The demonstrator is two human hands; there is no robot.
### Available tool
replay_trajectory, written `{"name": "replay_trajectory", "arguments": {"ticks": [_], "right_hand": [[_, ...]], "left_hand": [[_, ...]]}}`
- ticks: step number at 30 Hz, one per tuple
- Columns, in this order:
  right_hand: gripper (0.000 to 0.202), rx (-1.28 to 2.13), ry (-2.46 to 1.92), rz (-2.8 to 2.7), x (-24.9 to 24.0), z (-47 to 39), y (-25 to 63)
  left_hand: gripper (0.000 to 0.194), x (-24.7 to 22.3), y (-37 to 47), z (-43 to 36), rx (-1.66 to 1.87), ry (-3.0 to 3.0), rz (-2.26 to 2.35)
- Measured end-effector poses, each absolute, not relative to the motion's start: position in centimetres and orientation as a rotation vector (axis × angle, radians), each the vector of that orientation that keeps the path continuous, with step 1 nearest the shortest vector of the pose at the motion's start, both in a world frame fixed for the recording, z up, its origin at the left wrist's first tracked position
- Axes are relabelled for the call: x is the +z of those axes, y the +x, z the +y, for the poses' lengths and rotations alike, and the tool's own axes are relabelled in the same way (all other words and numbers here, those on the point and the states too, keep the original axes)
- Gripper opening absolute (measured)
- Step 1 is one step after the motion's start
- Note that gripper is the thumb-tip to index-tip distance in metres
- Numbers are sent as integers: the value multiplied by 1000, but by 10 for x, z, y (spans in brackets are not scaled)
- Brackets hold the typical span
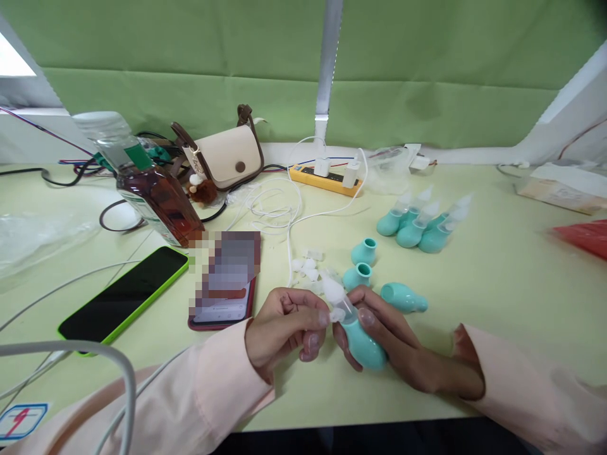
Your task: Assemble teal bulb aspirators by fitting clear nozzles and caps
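Note:
My right hand [393, 335] is wrapped round a teal bulb [365, 346] fitted with a clear, white-tipped nozzle [336, 294] that tilts up to the left. Thumb and forefinger of my left hand [294, 322] pinch a small translucent white piece [337, 315] against the nozzle's side, just above the bulb. Beyond my hands lie several loose white pieces [308, 268]. Two open teal bulbs [364, 251] stand behind the held one, and another bulb [403, 297] lies on its side to the right. Several bulbs with nozzles [420, 230] stand grouped farther back.
A lit phone [225, 278] and a green-cased phone [126, 294] lie left of my hands. Behind them are a bottle [159, 202], a cream bag [230, 158] and a yellow power strip [325, 181] with white cables. A red item [583, 237] is at the far right.

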State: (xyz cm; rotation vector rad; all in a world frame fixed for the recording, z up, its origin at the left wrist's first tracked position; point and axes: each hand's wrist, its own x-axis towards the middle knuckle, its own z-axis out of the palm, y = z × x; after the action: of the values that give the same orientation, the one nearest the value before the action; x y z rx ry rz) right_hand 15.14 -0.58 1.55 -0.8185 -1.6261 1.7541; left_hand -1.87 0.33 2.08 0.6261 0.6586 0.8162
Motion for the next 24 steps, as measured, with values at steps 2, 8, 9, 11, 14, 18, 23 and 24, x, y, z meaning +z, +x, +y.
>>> {"name": "replay_trajectory", "arguments": {"ticks": [2, 8, 9, 11, 14, 18, 23, 24], "right_hand": [[18, 1889, -747, -1537, 16, -6, 151], [23, 2164, -492, -1295, 3, -1, 149], [23, 2182, -475, -1266, 1, 0, 148], [23, 2198, -470, -1233, -1, 1, 148], [22, 2204, -456, -1199, 0, 1, 147], [22, 2198, -443, -1186, 1, -4, 147], [22, 2107, -512, -1232, 4, -7, 148], [22, 2063, -526, -1248, 5, -7, 149]], "left_hand": [[8, 20, -20, 3, 792, 627, 599], [6, 16, -22, 5, 732, 647, 480], [5, 15, -22, 5, 732, 650, 472], [4, 14, -22, 5, 741, 646, 459], [3, 13, -21, 5, 763, 643, 435], [3, 12, -20, 4, 786, 640, 426], [6, 13, -21, 2, 760, 645, 433], [7, 14, -22, 2, 759, 652, 438]]}}
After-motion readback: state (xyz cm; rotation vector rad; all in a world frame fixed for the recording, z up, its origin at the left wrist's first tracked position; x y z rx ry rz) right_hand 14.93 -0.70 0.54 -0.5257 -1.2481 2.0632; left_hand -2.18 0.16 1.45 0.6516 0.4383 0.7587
